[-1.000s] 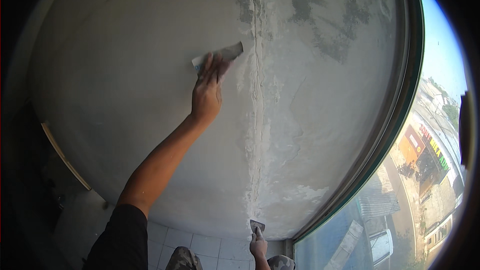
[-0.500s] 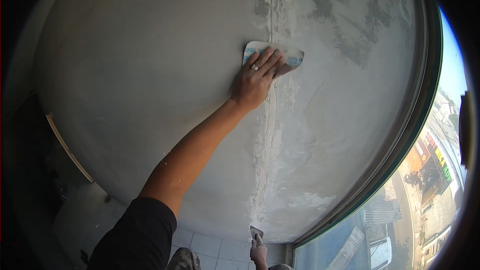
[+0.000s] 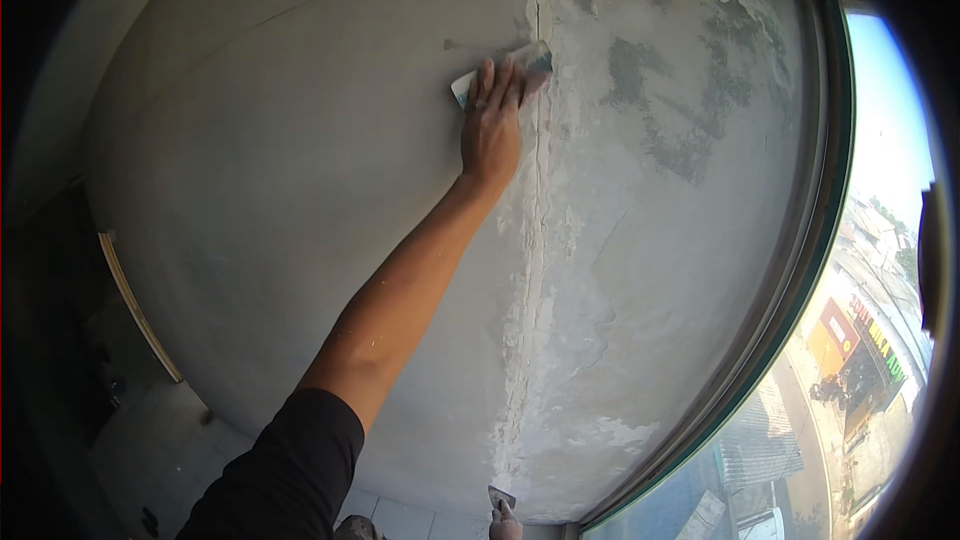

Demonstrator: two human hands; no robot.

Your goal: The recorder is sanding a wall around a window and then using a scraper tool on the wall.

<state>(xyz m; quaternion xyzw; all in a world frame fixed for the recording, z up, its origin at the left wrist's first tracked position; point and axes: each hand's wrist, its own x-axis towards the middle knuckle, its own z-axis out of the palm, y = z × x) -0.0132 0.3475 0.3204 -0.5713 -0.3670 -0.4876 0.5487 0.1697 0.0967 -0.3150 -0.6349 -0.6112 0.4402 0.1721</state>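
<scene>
One left hand (image 3: 492, 125), fingers extended and nearly flat, backs a sandpaper sheet (image 3: 537, 58) against the wall (image 3: 300, 140) at its vertical crack (image 3: 540, 155), apparently spreading pressure; below, the right hand (image 3: 506, 524) grips a putty knife (image 3: 499, 495), seemingly for readiness.

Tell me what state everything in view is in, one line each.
Left hand: raised, fingers extended over the sheet.
Sheet: under the left fingers, apparently bent at its right end.
Right hand: low, closed around the scraper.
Scraper: blade up; wall contact unclear.
Wall: grey, patchy on the right.
Crack: open near the top, rough-edged.
</scene>
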